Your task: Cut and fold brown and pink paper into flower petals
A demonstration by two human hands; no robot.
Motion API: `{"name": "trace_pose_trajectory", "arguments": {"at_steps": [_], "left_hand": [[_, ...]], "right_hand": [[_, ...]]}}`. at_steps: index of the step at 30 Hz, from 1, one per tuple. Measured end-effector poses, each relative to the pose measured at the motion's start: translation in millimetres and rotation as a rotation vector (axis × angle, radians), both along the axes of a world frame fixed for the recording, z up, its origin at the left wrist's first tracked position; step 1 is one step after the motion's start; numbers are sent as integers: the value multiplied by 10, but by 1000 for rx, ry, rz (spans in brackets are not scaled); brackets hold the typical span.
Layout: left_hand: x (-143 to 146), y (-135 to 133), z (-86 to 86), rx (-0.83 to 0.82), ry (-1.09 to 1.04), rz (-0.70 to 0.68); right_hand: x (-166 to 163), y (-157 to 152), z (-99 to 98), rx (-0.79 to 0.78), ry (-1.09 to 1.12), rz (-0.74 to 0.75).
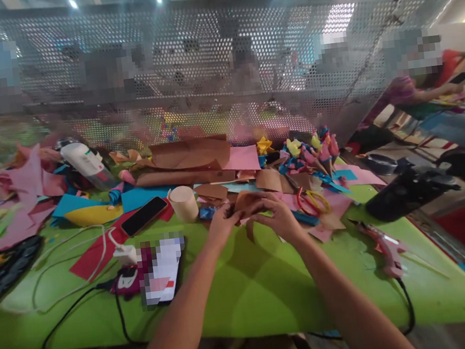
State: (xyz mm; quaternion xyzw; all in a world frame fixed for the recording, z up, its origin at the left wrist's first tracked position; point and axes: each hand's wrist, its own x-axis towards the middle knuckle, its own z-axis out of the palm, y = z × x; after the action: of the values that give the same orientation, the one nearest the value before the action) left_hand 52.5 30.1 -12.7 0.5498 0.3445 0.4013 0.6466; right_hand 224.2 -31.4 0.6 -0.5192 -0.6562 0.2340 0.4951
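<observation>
My left hand (223, 223) and my right hand (274, 213) are raised over the middle of the green table, close together. Between them is a piece of brown paper (249, 201), curved or folded, with a narrow end hanging below. Fingers of both hands close on its edges. Just left of my left hand stands a cream-coloured cup-like cylinder (184, 204). Behind my hands lie brown paper scraps (268, 180). To the right of my right hand are scissors with yellow and red handles (317, 203).
A pink glue gun (386, 246) lies at right, near a black bottle (402, 191). At left are two phones (144, 216), a purple power strip (132, 281) with cables, and a white bottle (86, 164). Folded paper flowers (311, 151) and brown sheets (190, 155) line the back, before a perforated metal screen.
</observation>
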Motion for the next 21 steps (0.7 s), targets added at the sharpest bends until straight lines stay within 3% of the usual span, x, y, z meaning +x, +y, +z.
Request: {"name": "trace_pose_trajectory", "arguments": {"at_steps": [9, 17, 21], "left_hand": [[7, -57, 50, 86, 98, -135], [16, -106, 57, 160, 163, -139], [21, -137, 96, 287, 257, -125]], "right_hand": [[23, 42, -10, 8, 127, -170], [7, 44, -18, 67, 137, -238], [-13, 39, -11, 57, 123, -264]]}}
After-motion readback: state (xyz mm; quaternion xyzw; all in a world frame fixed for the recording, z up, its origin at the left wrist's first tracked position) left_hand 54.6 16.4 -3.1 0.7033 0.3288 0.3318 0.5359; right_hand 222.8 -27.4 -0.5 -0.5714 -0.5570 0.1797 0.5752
